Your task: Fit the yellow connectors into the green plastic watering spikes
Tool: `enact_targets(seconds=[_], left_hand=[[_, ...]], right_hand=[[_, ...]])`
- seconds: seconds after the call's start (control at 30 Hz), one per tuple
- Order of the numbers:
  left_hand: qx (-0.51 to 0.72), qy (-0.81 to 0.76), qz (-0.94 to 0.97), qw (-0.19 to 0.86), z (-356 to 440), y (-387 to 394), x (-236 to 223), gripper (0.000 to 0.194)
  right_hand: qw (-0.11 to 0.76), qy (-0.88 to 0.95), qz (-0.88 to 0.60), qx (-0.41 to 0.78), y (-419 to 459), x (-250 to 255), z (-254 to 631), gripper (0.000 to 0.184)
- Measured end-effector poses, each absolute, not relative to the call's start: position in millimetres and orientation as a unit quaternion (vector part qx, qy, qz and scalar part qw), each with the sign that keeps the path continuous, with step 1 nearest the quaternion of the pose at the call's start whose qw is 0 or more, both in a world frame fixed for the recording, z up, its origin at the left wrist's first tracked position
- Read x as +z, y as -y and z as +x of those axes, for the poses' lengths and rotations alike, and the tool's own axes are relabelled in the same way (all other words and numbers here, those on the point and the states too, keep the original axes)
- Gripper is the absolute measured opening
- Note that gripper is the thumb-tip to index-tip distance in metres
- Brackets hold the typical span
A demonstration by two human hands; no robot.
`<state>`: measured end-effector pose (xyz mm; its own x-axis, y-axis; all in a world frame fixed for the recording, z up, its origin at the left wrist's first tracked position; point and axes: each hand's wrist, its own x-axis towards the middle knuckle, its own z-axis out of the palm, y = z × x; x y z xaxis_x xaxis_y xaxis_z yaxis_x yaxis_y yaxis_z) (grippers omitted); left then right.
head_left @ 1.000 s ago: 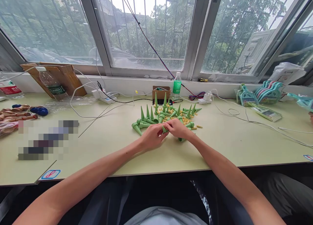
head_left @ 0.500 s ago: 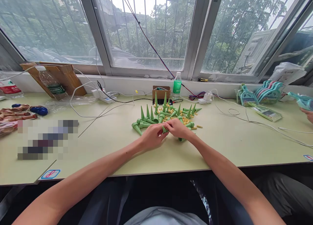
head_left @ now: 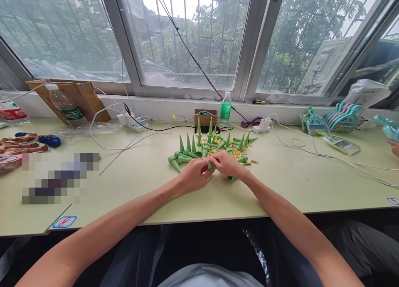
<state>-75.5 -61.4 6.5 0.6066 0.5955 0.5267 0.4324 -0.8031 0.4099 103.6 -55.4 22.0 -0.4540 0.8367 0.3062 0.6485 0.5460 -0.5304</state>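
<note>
My left hand point(head_left: 193, 173) is closed around a green plastic cone-shaped spike point(head_left: 210, 165), most of it covered by the fingers. The fingertips of my right hand point(head_left: 227, 163) are pinched together at that spike, touching my left fingers. Whatever lies between the right fingertips is hidden. Just beyond both hands are several more green spikes, some standing point up point(head_left: 181, 144) and others lying on their sides, like one at the left point(head_left: 174, 163). Small yellow pieces point(head_left: 237, 153) are heaped among them, and a loose yellow piece point(head_left: 254, 161) lies to the right.
Behind the heap stand a small cardboard box point(head_left: 209, 117) and a green-labelled bottle point(head_left: 225, 108). White cables point(head_left: 324, 156) cross the table at right, near teal dustpans point(head_left: 343, 118). Wooden-looking items point(head_left: 21, 147) lie far left. Another person's hand point(head_left: 394, 147) shows at the right edge.
My hands and the spike stay almost in place. At the right edge, the other person's hand and the teal item in it have shifted slightly right.
</note>
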Motion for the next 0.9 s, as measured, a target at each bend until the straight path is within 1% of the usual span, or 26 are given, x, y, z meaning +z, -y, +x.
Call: enact_targets(seconds=[0.3, 0.57, 0.63, 0.77, 0.9], left_hand=[[0.332, -0.283, 0.891, 0.128, -75.5, 61.8, 6.9, 0.000], [0.327, -0.286, 0.891, 0.133, -75.5, 62.5, 7.8, 0.003], [0.331, -0.284, 0.890, 0.132, -75.3, 62.1, 7.5, 0.001], [0.334, -0.283, 0.890, 0.128, -75.1, 61.9, 7.4, 0.005], [0.336, -0.287, 0.888, 0.124, -75.1, 62.9, 8.2, 0.006]], right_hand=[[0.267, 0.834, -0.450, 0.176, 56.7, 22.9, 103.3, 0.038], [0.264, 0.837, -0.448, 0.170, 55.9, 22.5, 103.5, 0.037], [0.265, 0.837, -0.448, 0.170, 55.6, 22.1, 103.6, 0.038], [0.268, 0.836, -0.447, 0.172, 55.0, 21.2, 103.8, 0.040], [0.277, 0.835, -0.441, 0.176, 54.9, 20.8, 103.8, 0.042]])
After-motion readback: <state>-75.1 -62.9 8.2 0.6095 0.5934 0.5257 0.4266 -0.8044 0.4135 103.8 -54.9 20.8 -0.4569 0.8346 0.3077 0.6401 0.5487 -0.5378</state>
